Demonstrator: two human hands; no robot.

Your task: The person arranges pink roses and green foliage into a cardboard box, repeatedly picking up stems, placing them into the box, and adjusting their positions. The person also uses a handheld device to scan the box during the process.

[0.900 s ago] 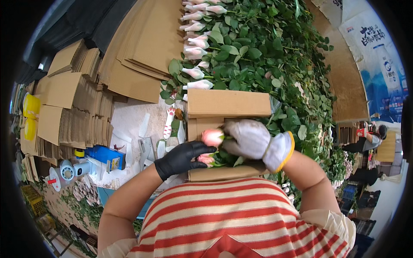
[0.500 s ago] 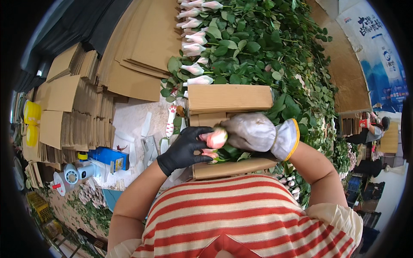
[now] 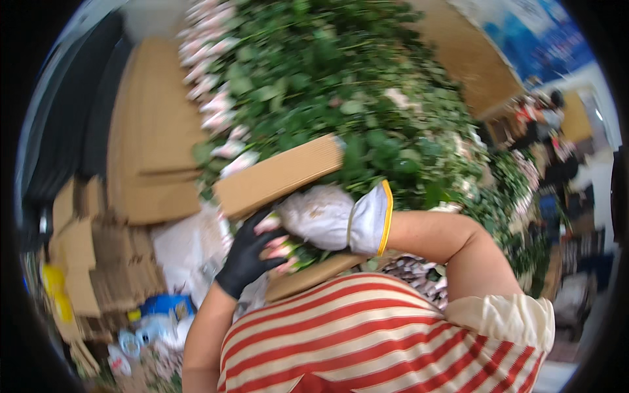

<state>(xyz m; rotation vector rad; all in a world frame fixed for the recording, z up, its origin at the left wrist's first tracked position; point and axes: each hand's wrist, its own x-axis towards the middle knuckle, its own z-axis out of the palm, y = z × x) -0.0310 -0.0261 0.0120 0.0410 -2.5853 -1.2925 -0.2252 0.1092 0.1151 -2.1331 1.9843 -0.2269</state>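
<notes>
In a black glove, my left hand (image 3: pixel 244 259) curls its fingers around several pink rose heads (image 3: pixel 278 247) with pale, greenish edges. Close beside them on the right is my right hand (image 3: pixel 318 217), in a soiled whitish glove with a yellow cuff. Its back is toward me and looks rounded like a fist; whatever lies beneath its fingers is hidden. Both hands are between a folded corrugated cardboard piece (image 3: pixel 282 175) on the far side and a brown cardboard flap (image 3: pixel 314 276) near my striped shirt. Some green leaves show below the right glove. Motion blurs the picture.
Beyond the cardboard lies a wide heap of leafy rose stems (image 3: pixel 308 85), with white-wrapped rose heads (image 3: pixel 216 108) along its left edge. Flat cardboard sheets (image 3: pixel 157 144) and stacked cardboard pieces (image 3: pixel 124 262) stand left. A blue box (image 3: pixel 167 305) sits lower left. A person (image 3: pixel 547 118) is far right.
The view has swung, so the cardboard and roses now appear tilted and farther left. The rose head that stood up between my hands has gone lower, beside the others.
</notes>
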